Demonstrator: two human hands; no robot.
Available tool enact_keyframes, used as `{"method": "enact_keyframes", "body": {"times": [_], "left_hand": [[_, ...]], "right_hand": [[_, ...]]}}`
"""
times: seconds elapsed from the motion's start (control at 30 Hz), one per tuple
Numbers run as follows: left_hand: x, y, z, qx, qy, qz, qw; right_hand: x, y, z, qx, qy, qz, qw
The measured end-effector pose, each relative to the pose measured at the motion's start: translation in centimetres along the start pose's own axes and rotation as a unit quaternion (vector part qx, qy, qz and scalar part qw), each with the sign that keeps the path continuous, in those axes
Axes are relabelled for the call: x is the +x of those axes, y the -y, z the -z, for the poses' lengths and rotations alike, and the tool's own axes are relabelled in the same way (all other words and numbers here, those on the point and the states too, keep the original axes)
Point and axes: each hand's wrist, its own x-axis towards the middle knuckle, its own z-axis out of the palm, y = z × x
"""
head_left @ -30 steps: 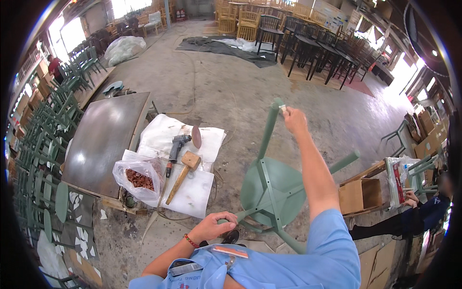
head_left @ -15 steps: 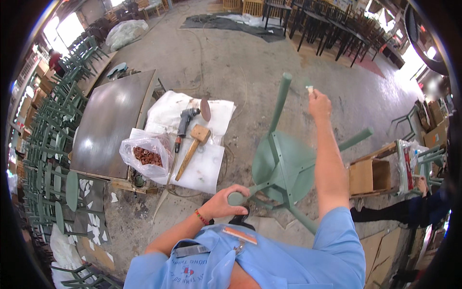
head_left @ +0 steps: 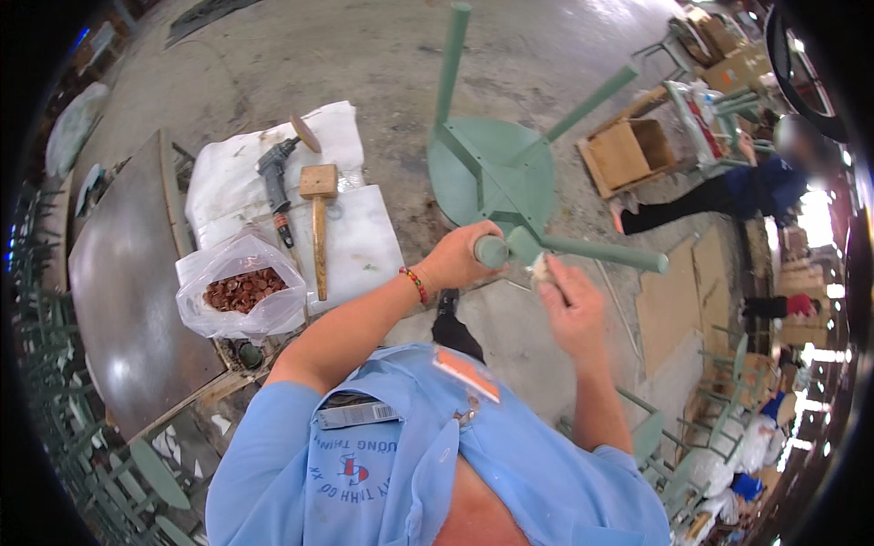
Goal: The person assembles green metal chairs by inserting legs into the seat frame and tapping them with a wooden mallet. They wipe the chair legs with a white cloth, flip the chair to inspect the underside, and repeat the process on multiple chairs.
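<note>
Head view, looking down: a pale green stool (head_left: 496,168) with a round, smooth seat lies overturned on the rough concrete floor (head_left: 382,55), its four tube legs sticking out; the left hand (head_left: 455,259) is wrapped around the end of the nearest leg; the right hand (head_left: 569,309) pinches a small whitish scrap beside it; to the left, a clear plastic bag (head_left: 238,291) holds reddish-brown round caps, beside a wooden mallet (head_left: 319,214) and a drill (head_left: 273,173) on white sheets (head_left: 355,246).
</note>
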Motion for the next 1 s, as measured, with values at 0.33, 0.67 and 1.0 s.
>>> {"method": "enact_keyframes", "body": {"times": [0.33,0.67,1.0], "left_hand": [[-0.9,-0.2,0.0,-0.018,-0.017,-0.017,1.000],[-1.1,0.7,-0.1,-0.043,-0.021,-0.039,0.998],[-1.1,0.6,-0.6,-0.024,-0.031,-0.039,0.998]], "right_hand": [[-2.0,2.2,-3.3,-0.070,-0.082,0.012,0.994],[-1.3,3.0,-3.1,-0.124,-0.027,0.047,0.991],[-1.5,3.2,-3.1,-0.138,-0.066,0.047,0.987]]}}
